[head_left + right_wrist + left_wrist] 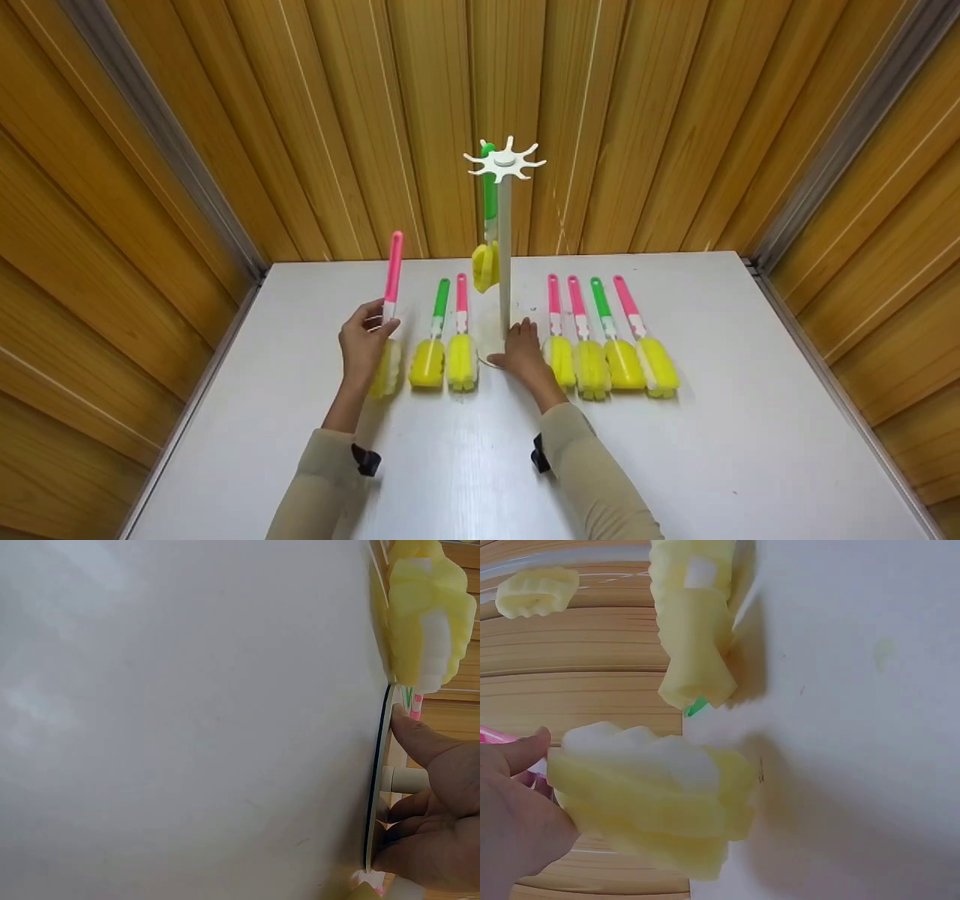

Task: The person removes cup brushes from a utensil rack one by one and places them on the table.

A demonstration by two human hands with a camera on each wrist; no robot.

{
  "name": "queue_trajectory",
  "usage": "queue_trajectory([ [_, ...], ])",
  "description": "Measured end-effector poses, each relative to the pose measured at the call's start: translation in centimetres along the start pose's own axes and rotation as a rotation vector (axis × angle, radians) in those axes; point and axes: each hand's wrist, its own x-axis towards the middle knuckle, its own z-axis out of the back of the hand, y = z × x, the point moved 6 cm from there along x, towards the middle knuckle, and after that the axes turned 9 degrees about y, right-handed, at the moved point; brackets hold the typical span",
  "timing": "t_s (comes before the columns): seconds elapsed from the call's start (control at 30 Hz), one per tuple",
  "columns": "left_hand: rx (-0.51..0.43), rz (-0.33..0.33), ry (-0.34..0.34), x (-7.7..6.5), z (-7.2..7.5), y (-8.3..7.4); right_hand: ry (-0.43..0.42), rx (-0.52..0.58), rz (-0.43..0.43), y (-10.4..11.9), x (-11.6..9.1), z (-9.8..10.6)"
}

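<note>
My left hand (pixel 363 346) pinches a sponge bottle brush with a pink handle (pixel 394 270) near its white neck, handle up. The brush's yellow and white sponge head (pixel 649 799) hangs just off the table in the left wrist view. My right hand (pixel 523 356) holds the round base (pixel 379 757) of a white stand, its thumb and fingers spread over the rim around the pole (pixel 505 255). The stand's top is a ring of curved hooks (pixel 505 160). From one hook at the back left hangs a green-handled sponge brush (pixel 490 196).
Left of the stand lie a green-handled brush (pixel 427 364) and a pink-handled brush (pixel 462 360). To its right lies a row of several brushes, including a green-handled one (pixel 624 365) and an outer pink-handled one (pixel 658 367). Wood-patterned walls (pixel 360 127) enclose the white table (pixel 750 420).
</note>
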Motion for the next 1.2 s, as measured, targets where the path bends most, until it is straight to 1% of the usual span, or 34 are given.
queue_trajectory([
  [0.07, 0.003, 0.024, 0.0, 0.1, 0.1, 0.4, 0.003, 0.01, -0.004, 0.0, -0.1, 0.0],
  [0.17, -0.02, 0.05, 0.001, 0.3, 0.1, 0.9, 0.01, 0.028, -0.011, 0.0, -0.2, 0.0],
  [0.27, -0.044, 0.071, 0.014, 0.3, 0.0, 1.2, 0.013, 0.036, -0.012, -0.1, -0.1, 0.0],
  [0.37, -0.063, 0.096, 0.037, 0.2, -0.1, 1.4, 0.013, 0.021, -0.01, -0.1, -0.1, 0.0],
  [0.47, -0.072, 0.103, 0.054, 0.2, -0.1, 1.4, 0.019, 0.005, -0.012, 0.0, 0.0, 0.0],
  [0.57, -0.07, 0.095, 0.07, 0.4, -0.3, 1.5, 0.025, -0.012, -0.015, -0.1, 0.1, -0.1],
  [0.63, -0.066, 0.086, 0.074, 0.6, -0.3, 1.5, 0.024, -0.019, -0.013, -0.1, 0.2, -0.2],
  [0.8, -0.09, 0.077, 0.069, 1.4, -0.2, 1.7, -0.018, -0.061, 0.013, 0.1, 0.3, 0.0],
  [0.9, -0.107, 0.095, 0.07, 2.1, -0.3, 2.0, -0.026, -0.065, 0.009, 0.0, 0.3, 0.0],
  [0.97, -0.113, 0.119, 0.08, 2.4, -0.5, 2.1, -0.024, -0.044, 0.003, -0.1, 0.3, -0.1],
  [1.1, -0.097, 0.173, 0.096, 2.8, -0.9, 2.6, -0.035, -0.02, 0.022, -0.1, 0.1, 0.1],
  [1.2, -0.084, 0.176, 0.102, 3.1, -1.2, 2.9, -0.04, -0.023, 0.029, 0.0, 0.1, 0.1],
])
